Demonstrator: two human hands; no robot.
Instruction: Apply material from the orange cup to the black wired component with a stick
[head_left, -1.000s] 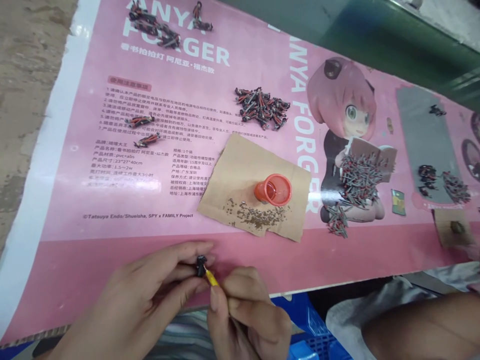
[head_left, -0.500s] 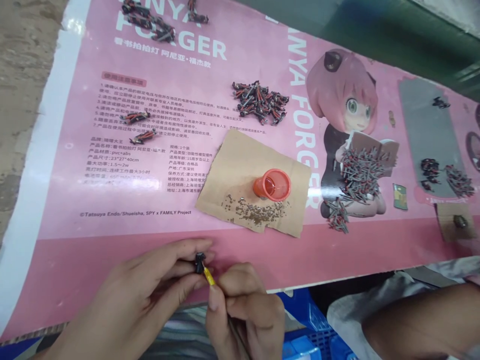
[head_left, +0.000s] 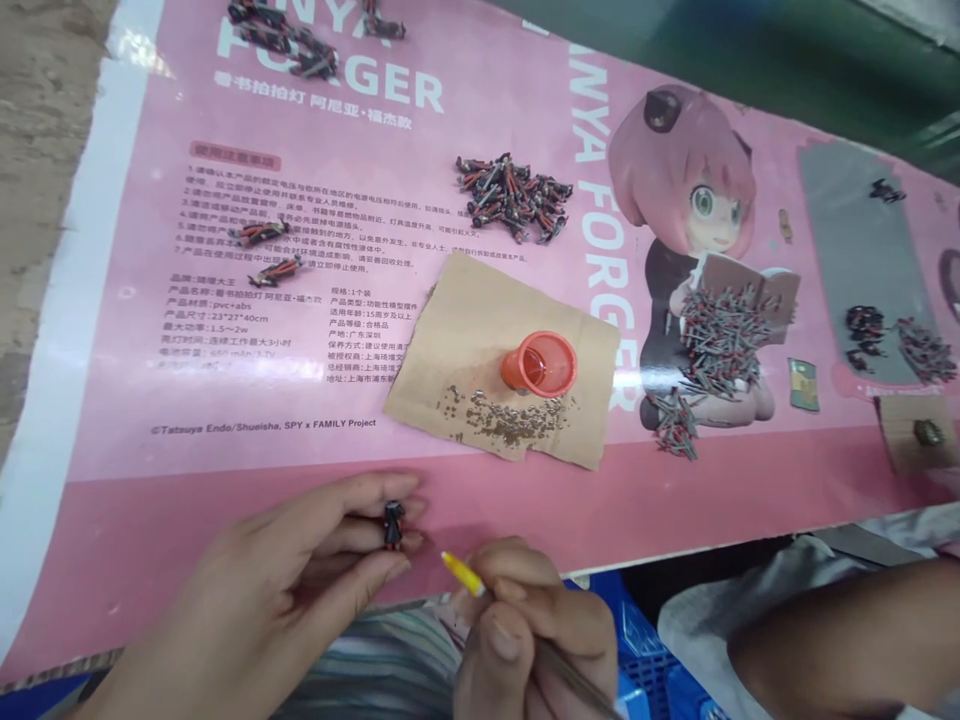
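Mostly pink printed worktop (head_left: 495, 505), blue basket (head_left: 646, 672) below, left hand (head_left: 300, 570) holding figurine (head_left: 392, 526)

white glare across pink sheet (head_left: 150, 530); edges soft

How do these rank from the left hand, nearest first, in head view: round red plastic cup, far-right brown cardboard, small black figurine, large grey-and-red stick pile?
1. Black figurine: held in the left hand
2. Red cup: ahead, right
3. Stick pile: farther right
4. Brown cardboard: far right edge

Single head-worn camera; faces forward and down, at close range above pink tabletop (head_left: 247, 462) filling most of view.
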